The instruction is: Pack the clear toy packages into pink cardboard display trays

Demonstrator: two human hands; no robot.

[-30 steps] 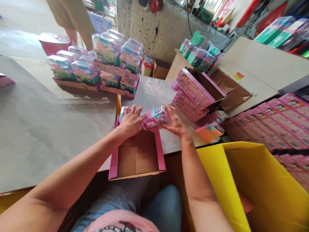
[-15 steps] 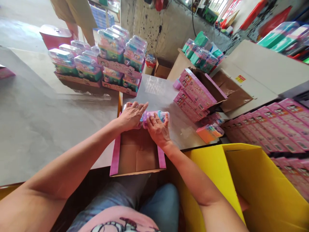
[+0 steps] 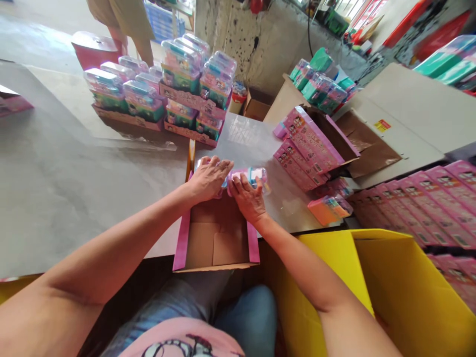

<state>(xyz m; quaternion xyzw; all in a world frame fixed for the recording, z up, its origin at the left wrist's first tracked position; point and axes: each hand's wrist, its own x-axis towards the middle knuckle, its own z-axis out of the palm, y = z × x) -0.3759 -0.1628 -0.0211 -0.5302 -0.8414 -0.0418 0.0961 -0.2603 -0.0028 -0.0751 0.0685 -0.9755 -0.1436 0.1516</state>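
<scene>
On the table edge in front of me sits an open pink cardboard tray (image 3: 217, 243), its brown inside showing at the near end. Two small clear-lidded plastic boxes with pink, purple and blue colours lie side by side at its far end. My left hand (image 3: 211, 179) is laid over the left plastic box (image 3: 203, 162), covering most of it, fingers curving over its top. With bent fingers my right hand (image 3: 248, 199) grips the right plastic box (image 3: 262, 174). The undersides of both boxes are hidden.
Filled display trays (image 3: 193, 101) stand stacked at the back left. Pink cartons (image 3: 308, 141) and an orange-ended box (image 3: 327, 210) are on the right. A yellow carton (image 3: 330, 267) stands open beside my right arm. A person's legs (image 3: 130, 29) show behind the table.
The whole view has shifted slightly, with things appearing a little further right. Both hands stay on the plastic boxes at the tray's far end, and the right fingers have shifted slightly.
</scene>
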